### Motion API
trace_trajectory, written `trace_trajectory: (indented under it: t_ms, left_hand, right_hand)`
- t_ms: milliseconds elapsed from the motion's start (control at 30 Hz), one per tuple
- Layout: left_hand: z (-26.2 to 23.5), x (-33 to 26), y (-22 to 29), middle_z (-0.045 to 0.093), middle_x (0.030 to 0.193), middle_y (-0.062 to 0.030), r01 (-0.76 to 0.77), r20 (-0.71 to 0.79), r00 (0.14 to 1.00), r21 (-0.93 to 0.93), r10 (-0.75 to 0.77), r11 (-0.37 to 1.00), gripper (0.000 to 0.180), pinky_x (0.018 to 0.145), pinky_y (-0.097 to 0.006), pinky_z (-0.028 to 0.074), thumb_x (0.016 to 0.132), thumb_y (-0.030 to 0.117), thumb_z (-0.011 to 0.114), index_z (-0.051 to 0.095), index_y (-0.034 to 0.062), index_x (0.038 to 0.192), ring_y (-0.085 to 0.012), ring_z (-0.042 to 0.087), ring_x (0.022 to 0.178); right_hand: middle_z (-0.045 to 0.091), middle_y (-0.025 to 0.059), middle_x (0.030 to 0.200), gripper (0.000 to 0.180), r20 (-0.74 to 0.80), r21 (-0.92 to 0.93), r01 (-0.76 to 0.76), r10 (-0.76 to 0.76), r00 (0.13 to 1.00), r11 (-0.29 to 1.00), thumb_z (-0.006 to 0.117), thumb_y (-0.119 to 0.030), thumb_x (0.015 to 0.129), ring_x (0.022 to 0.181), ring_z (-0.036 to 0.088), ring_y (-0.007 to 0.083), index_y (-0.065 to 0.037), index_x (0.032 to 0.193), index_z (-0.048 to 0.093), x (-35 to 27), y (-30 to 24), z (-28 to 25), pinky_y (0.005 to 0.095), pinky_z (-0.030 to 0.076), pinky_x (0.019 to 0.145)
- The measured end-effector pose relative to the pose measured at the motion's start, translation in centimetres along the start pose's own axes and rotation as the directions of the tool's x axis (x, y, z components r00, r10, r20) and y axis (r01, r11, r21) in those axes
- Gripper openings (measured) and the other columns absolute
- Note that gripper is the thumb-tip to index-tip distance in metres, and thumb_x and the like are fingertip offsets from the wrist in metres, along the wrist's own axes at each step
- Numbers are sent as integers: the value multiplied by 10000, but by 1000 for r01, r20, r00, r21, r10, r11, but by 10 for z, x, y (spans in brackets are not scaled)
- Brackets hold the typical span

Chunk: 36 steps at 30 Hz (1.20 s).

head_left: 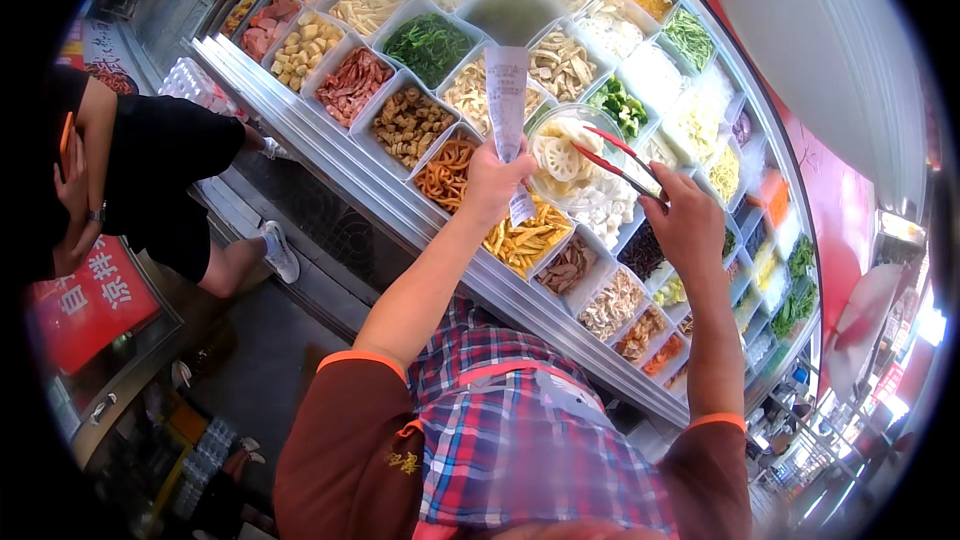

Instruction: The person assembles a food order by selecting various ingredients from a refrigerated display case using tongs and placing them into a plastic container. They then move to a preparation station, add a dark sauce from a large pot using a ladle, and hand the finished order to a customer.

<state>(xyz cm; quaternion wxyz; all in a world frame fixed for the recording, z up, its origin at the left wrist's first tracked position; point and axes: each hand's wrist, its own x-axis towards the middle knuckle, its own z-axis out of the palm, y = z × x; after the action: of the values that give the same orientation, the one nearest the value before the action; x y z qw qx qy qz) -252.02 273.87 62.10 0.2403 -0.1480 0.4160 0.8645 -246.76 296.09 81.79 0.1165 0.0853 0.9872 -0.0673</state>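
Note:
My left hand [495,180] is closed on a long printed paper slip [507,90], which stands up above the fingers and hangs below them. Its fingertips meet the left rim of a clear round bowl [572,192]; I cannot tell how firmly they grip it. Pale lotus root slices [560,158] lie in the bowl. From the right, my right hand [688,220] grips a pair of tongs [622,162] with red arms and dark, metallic-looking parts nearer the hand. The tips of the tongs reach over the bowl, at the lotus root slices.
A slanting display counter holds rows of tubs, among them dark green strands [428,48], reddish meat strips [352,85], brown rolled pieces [410,125] and yellow strips [528,238]. Its metal ledge [400,210] runs before me. At left stands a person in black [170,160] holding an orange phone [66,140].

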Motion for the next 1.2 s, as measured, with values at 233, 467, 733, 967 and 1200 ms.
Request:
trace_trajectory:
  t_ms: [233,467,733,967,1200]
  left_hand:
    - [25,-54,-4,601,866,-1,-33,33,999,53,31,998,209,662,-256,488,819,-22,709,617,47,994,-96,573,707]
    - [42,-95,-22,597,867,-10,47,54,997,24,-48,999,221,657,-256,483,823,-56,680,602,47,1003,-105,563,699]
    - [64,-121,-41,610,878,-11,84,81,992,94,-92,992,239,649,-247,481,824,-66,668,598,50,1021,-98,558,692]
    - [86,-125,-53,644,927,-9,133,178,974,62,-142,989,353,640,-221,480,840,-71,647,624,28,1178,-77,571,714]
    - [93,-122,-60,638,918,-13,142,168,972,126,-162,982,301,637,-237,479,830,-80,642,616,40,1105,-88,575,712]
  right_hand:
    - [704,74,989,419,-4,11,110,-110,994,994,720,-248,913,819,706,313,-173,1321,665,-73,5,-10,448,543,727]
    - [679,47,893,447,-83,208,4,14,996,978,768,-238,878,763,686,285,-169,1312,686,-127,36,-21,418,527,688]
    - [661,48,863,464,-144,358,60,-8,990,932,792,-200,863,728,672,261,-159,1314,689,-156,58,-6,383,518,657]
    - [657,71,839,438,-197,444,99,-11,980,890,802,-146,864,687,657,240,-142,1293,709,-156,63,1,353,515,643]
    - [665,72,852,435,-175,451,51,32,984,891,794,-153,871,705,667,243,-148,1297,704,-160,75,0,352,521,653]
